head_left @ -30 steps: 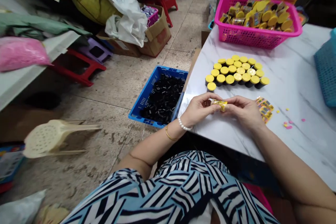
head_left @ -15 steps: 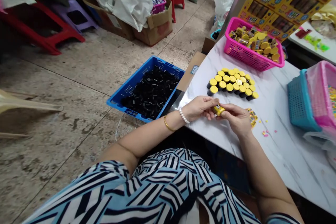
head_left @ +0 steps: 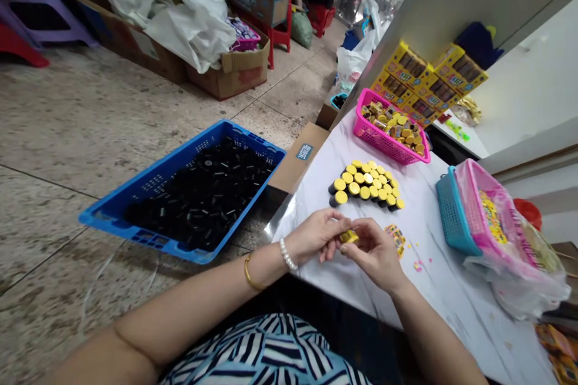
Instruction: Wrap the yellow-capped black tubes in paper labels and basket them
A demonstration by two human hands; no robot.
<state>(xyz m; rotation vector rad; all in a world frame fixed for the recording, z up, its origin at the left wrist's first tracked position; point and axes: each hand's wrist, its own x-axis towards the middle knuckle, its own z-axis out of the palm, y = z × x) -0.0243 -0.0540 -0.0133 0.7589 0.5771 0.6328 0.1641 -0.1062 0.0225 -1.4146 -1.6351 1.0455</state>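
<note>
My left hand [head_left: 321, 236], with a pearl bracelet and a gold bangle at the wrist, is closed with thumb and fingers on a small yellow-labelled tube [head_left: 349, 236]. From the other side, my right hand [head_left: 376, 252] pinches the same tube; the fingers hide its ends. Both hands are over the near edge of the white marbled table [head_left: 433, 313]. Just beyond them stands a cluster of black tubes with yellow caps [head_left: 365, 192]. Right of my right hand lies a small patch of yellow printed labels [head_left: 396, 239], with pink and yellow bits [head_left: 418, 266] beside it.
A blue crate [head_left: 149, 174] of black pieces is left of the table, beside a cardboard box [head_left: 300, 153]. A pink basket [head_left: 391, 146] of yellow-labelled tubes stands at the back, before stacked yellow boxes [head_left: 422, 87]. Teal [head_left: 454, 216] and pink baskets [head_left: 472, 210] stand at right.
The camera view has turned, so the table and hands appear lower and further left. Both hands still hold the tube, which now shows less between the fingers.
</note>
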